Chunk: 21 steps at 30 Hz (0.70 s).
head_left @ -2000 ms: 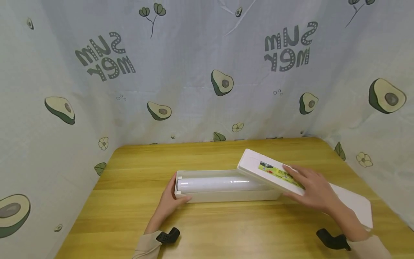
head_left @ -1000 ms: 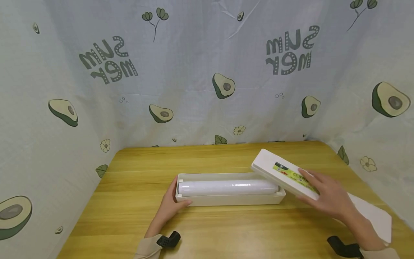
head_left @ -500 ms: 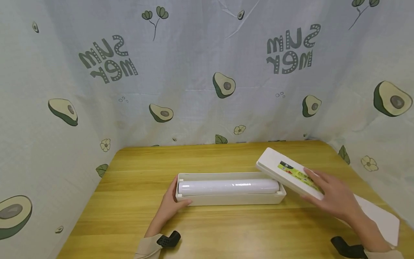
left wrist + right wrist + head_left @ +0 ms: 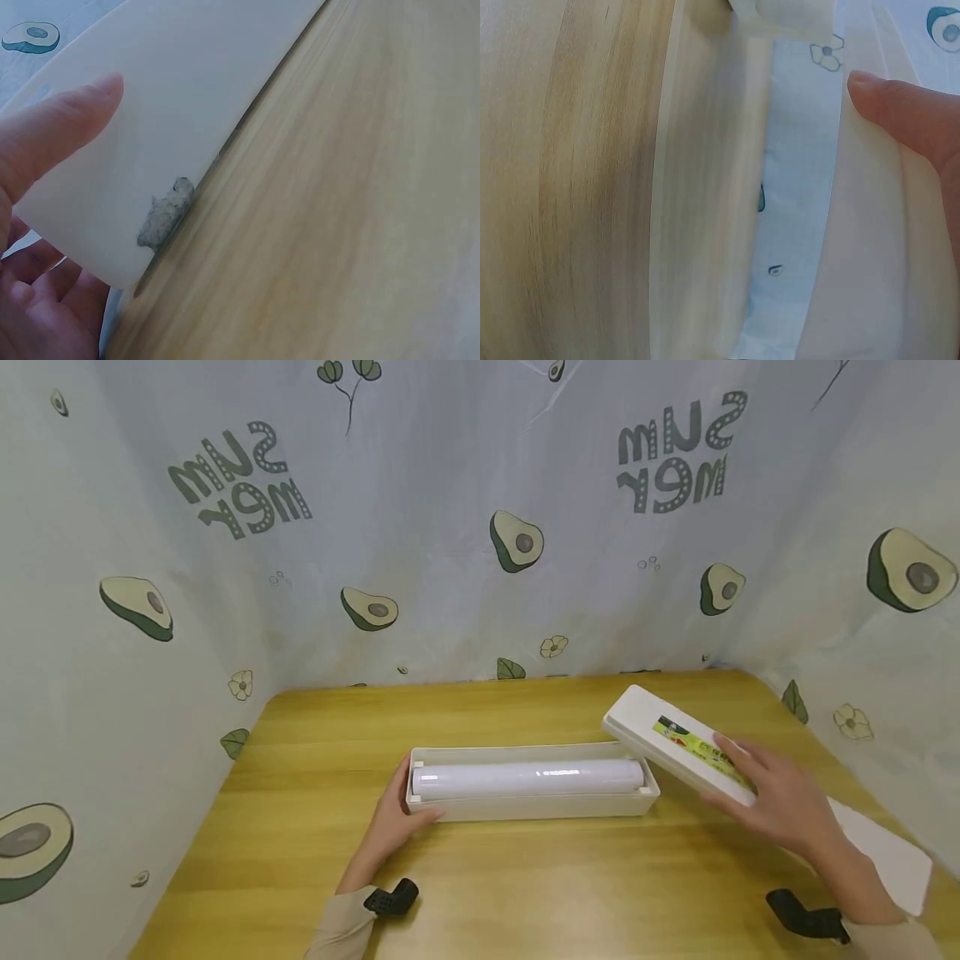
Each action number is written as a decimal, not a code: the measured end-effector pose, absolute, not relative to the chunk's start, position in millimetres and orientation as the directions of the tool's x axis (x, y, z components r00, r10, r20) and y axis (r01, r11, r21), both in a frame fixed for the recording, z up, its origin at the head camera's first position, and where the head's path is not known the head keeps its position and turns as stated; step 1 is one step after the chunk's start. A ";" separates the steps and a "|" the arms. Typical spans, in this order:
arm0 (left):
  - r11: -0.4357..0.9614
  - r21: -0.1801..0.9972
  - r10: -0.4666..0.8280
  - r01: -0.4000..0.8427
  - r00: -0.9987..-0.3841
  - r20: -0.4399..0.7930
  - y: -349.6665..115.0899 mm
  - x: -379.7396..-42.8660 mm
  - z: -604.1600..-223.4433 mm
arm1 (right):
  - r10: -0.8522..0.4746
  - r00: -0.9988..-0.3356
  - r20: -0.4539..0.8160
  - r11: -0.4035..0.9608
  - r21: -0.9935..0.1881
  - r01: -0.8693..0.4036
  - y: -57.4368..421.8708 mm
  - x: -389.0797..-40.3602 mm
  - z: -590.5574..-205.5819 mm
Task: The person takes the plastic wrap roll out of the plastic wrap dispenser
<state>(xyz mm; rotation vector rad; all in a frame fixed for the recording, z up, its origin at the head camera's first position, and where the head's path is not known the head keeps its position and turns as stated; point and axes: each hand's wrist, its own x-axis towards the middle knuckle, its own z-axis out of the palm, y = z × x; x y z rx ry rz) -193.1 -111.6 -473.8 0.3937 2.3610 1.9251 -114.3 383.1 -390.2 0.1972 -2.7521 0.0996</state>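
Note:
A long white box (image 4: 540,811) lies uncovered on the table. Inside it is a white, shiny roll of cling film (image 4: 525,779). My left hand (image 4: 393,820) grips the box's left end, thumb on the front wall; the left wrist view shows the other fingers round the end. My right hand (image 4: 787,795) holds the long white lid (image 4: 637,714), which bears a green and yellow label (image 4: 697,747). The lid slants, its far end close to the box's right end; I cannot tell whether they touch. In the right wrist view the thumb (image 4: 900,109) lies along the lid's edge.
The wooden table (image 4: 510,885) runs back to a printed curtain (image 4: 450,527) with avocado patterns, which also flanks both sides. A grey, crumpled patch (image 4: 166,217) sticks to the box wall's lower edge. Black wrist mounts (image 4: 806,917) sit on both wrists.
The lid in my right hand has moved to the right, away from the box, so the roll's right end now shows. My left hand has kept its grip on the box's left end.

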 end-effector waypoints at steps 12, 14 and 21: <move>0.198 0.970 0.256 0.143 -0.962 0.090 -111.3 -199.2 -469.3 | -0.087 -0.917 0.389 0.990 -0.067 -0.122 389.1 -117.7 -389.8; 0.194 0.970 0.255 0.147 -0.962 0.094 -112.1 -198.8 -469.1 | -0.083 -0.913 0.399 0.991 -0.065 -0.118 389.3 -117.9 -390.8; 0.189 0.972 0.263 0.138 -0.961 0.086 -113.5 -197.1 -468.7 | -0.067 -0.918 0.390 0.993 -0.066 -0.101 392.1 -117.5 -393.8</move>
